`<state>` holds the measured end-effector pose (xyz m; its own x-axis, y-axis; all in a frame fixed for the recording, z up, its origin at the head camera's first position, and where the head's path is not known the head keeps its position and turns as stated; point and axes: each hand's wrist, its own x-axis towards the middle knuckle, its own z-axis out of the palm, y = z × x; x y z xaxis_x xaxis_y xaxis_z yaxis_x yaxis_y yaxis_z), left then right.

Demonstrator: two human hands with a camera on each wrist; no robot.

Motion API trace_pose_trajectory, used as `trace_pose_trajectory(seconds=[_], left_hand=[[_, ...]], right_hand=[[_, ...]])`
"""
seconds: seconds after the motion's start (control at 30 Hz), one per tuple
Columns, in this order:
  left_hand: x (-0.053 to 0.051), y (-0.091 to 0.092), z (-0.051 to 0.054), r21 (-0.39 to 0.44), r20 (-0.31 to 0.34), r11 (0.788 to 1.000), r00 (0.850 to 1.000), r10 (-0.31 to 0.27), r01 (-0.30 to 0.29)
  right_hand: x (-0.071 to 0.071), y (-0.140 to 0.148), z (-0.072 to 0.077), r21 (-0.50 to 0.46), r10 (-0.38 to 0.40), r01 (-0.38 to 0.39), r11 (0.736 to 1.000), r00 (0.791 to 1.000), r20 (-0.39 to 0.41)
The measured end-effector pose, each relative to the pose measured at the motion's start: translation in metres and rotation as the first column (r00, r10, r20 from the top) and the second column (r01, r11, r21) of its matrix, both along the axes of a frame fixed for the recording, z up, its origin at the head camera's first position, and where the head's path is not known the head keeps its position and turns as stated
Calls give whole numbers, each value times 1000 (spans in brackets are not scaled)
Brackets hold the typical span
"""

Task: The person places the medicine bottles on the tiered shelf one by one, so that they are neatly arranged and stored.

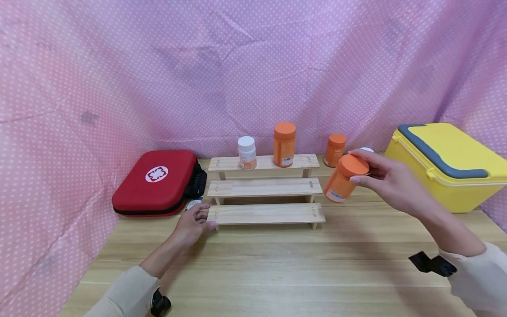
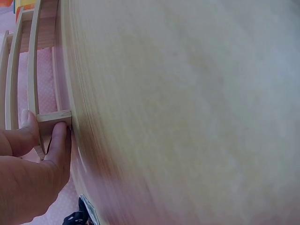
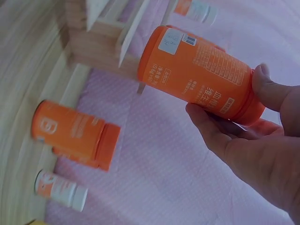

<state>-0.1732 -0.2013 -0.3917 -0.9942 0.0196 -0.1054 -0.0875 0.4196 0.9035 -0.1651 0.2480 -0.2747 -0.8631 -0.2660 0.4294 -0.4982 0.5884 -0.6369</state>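
Observation:
My right hand point(image 1: 396, 180) grips an orange pill bottle point(image 1: 341, 181) near its orange cap, tilted and raised beside the right end of a three-step wooden rack point(image 1: 265, 214). Printed text and a barcode label show on this bottle point(image 3: 197, 70) in the right wrist view. At the rack's lower left end, my left hand point(image 1: 192, 225) holds the lowest step, its thumb and fingers around the end support point(image 2: 55, 117). The top step carries a white-capped bottle point(image 1: 247, 153) and a larger orange bottle point(image 1: 284, 145).
Behind the held bottle stand more orange bottles point(image 3: 70, 133) and a white-capped bottle point(image 3: 61, 190) on the table point(image 1: 269, 273). A red first-aid case point(image 1: 156, 182) lies left of the rack. On the right sits a yellow box point(image 1: 420, 171) with a grey handle. Pink dotted cloth point(image 1: 253, 75) hangs behind.

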Motion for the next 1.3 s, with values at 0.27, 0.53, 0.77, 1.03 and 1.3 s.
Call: trace_pose_trajectory(seconds=[0.27,0.53,0.77,1.03,1.3], left_hand=[[0,-1,0,0,-7,1000,1000,-7,7],[1,-2,-2,23,-17,1000,1000,-18,18],[1,-1,-2,38,-28,999,999,-17,18],[0,-1,-1,26,-18,999,1000,-19,19],[1,0,0,37,-18,999,1000,-21,21]], right_hand=[[-13,-49,11,8,84,-84,996,996,44],[-38,-111,2,-84,225,-218,972,971,86],[-53,-159,-1,-104,281,-271,957,954,105],[-63,-186,-2,-60,251,-246,968,961,113],[-62,-194,-6,-40,219,-216,976,955,198]])
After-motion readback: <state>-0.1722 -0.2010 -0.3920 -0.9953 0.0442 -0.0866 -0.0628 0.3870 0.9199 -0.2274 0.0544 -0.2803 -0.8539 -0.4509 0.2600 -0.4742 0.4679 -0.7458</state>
